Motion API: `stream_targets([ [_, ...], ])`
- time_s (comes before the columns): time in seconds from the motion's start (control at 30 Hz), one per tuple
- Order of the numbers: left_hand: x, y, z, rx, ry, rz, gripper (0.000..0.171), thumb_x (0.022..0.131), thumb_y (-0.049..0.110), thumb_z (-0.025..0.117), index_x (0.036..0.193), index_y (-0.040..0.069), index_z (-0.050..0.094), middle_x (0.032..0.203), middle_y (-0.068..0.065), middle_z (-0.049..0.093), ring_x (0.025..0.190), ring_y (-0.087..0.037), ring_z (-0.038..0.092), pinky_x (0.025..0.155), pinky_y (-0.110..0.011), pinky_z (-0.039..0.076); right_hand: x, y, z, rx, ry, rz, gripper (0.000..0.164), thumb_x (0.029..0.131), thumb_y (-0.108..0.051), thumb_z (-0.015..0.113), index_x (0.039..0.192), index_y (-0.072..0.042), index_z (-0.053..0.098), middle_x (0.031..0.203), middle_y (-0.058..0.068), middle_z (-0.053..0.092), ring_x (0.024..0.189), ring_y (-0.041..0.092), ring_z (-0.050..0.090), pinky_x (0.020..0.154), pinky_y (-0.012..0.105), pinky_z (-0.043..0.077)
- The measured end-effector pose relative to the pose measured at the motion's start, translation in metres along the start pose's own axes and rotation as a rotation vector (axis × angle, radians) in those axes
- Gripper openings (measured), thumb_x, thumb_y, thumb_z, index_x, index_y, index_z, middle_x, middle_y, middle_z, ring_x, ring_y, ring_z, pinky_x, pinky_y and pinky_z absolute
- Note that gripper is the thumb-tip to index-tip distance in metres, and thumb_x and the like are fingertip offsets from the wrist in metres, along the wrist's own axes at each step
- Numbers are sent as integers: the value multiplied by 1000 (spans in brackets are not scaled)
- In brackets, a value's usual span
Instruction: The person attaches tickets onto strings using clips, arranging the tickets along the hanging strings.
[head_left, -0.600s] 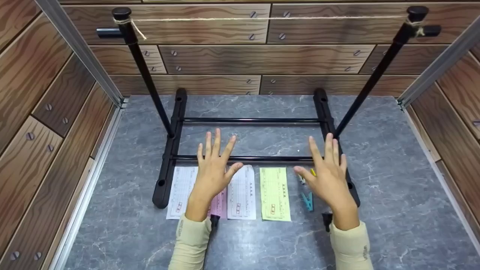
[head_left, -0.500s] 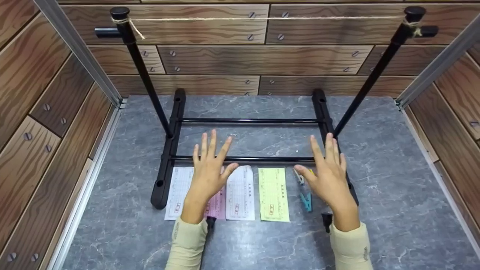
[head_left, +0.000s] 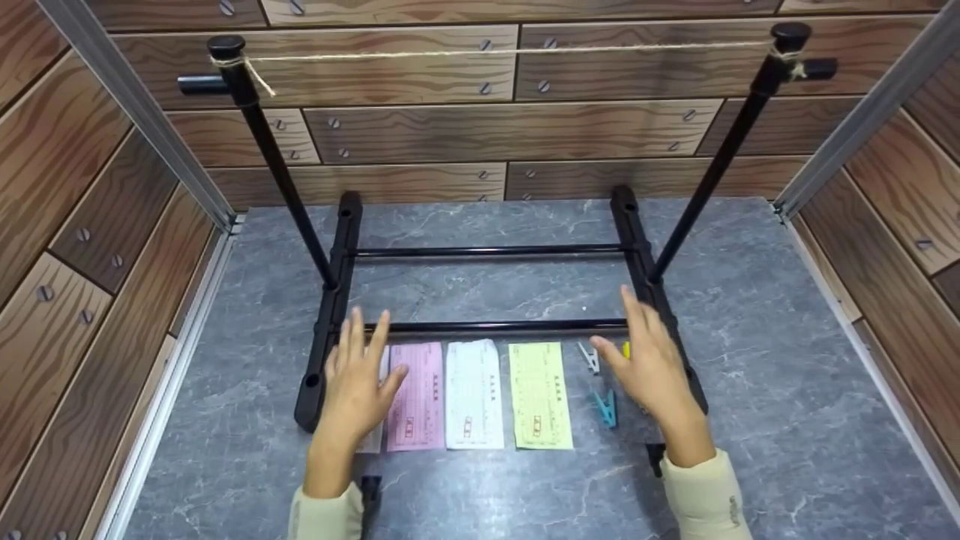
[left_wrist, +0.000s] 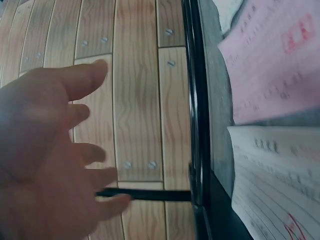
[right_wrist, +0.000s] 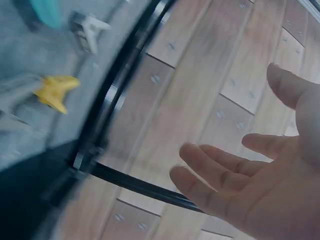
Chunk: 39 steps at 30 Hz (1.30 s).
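My left hand (head_left: 352, 394) hovers with spread fingers over the leftmost white slip (left_wrist: 270, 165), hiding most of it in the head view. To its right lie a pink slip (head_left: 415, 397), another white slip (head_left: 475, 394) and a yellow-green slip (head_left: 540, 396), side by side on the table. My right hand (head_left: 652, 367) is held over the clothespins with its fingers extended and nothing in it. Near its thumb lie a grey clothespin (head_left: 589, 358) and a teal clothespin (head_left: 606, 409). A yellow clothespin (right_wrist: 57, 92) is mostly hidden behind this hand in the head view.
A black rack frame (head_left: 495, 326) stands on the grey table (head_left: 480, 495). Its two upright posts (head_left: 281, 172) carry a taut string (head_left: 510, 51) tied between their tops. Wood-patterned walls (head_left: 405, 135) enclose the back and sides.
My left hand has moved left and toward me, uncovering the pink slip. My right hand has turned slightly and drawn a little nearer to me. The head view has tilted up slightly.
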<state>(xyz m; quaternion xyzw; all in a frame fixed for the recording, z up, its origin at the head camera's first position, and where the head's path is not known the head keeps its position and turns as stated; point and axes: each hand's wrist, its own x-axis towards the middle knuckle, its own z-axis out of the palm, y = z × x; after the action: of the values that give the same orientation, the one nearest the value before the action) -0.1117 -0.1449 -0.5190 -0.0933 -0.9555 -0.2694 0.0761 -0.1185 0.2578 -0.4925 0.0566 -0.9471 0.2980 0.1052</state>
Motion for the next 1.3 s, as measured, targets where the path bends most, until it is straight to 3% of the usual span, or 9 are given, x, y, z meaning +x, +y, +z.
stream_targets([
  [0.17, -15, -12, 0, -73, -96, -76, 87, 94, 23, 71, 162, 10, 19, 162, -32, 4, 147, -50, 11, 108, -73, 22, 2, 7, 16, -14, -88, 95, 93, 97, -32, 70, 164, -14, 7, 138, 33, 46, 108, 47, 55, 78, 59, 47],
  [0.33, -27, -20, 3, -120, -146, -136, 87, 94, 22, 71, 162, 9, 18, 162, -32, 2, 148, -49, 9, 104, -76, 24, 6, 9, 27, -43, -188, 150, 99, 96, -28, 71, 164, -17, 0, 124, 31, 54, 81, 36, 56, 63, 47, 44],
  [0.57, -38, -28, 4, -186, -188, -163, 84, 94, 19, 70, 161, 6, 20, 160, -37, 2, 145, -55, 11, 110, -68, 25, 18, 12, 37, -57, -303, 192, 109, 96, -24, 71, 160, -24, -17, 145, 41, 39, 98, 48, 61, 77, 57, 49],
  [0.67, -41, -29, 4, -197, -203, -172, 82, 94, 19, 71, 160, 4, 23, 158, -40, 4, 143, -58, 13, 111, -67, 24, 23, 13, 44, -75, -306, 188, 110, 94, -22, 73, 161, -23, -14, 135, 38, 51, 93, 44, 62, 76, 55, 50],
  [0.77, -44, -27, 3, -191, -225, -193, 79, 95, 21, 70, 158, 2, 27, 157, -41, 6, 141, -59, 15, 110, -68, 25, 27, 13, 49, -117, -300, 175, 109, 93, -20, 75, 163, -19, -8, 103, 28, 65, 76, 37, 62, 68, 51, 49],
  [0.87, -48, -25, 2, -174, -256, -221, 74, 96, 21, 69, 156, 1, 32, 157, -41, 9, 141, -59, 17, 110, -68, 24, 30, 14, 53, -172, -297, 157, 107, 90, -18, 77, 163, -15, -1, 83, 16, 63, 61, 28, 55, 60, 46, 46],
  [1.13, -58, -27, -3, -162, -282, -277, 66, 98, 23, 66, 153, -1, 39, 157, -40, 14, 142, -56, 21, 111, -66, 26, 36, 15, 65, -293, -268, 95, 96, 90, -13, 76, 163, -11, 13, 69, 8, 55, 53, 24, 49, 49, 42, 43],
  [1.3, -66, -28, -10, -105, -267, -318, 64, 98, 25, 65, 151, -3, 41, 154, -39, 24, 139, -56, 28, 107, -68, 30, 37, 15, 62, -290, -273, 78, 88, 92, -8, 70, 162, -9, 18, 65, 6, 51, 52, 23, 47, 49, 40, 40],
])
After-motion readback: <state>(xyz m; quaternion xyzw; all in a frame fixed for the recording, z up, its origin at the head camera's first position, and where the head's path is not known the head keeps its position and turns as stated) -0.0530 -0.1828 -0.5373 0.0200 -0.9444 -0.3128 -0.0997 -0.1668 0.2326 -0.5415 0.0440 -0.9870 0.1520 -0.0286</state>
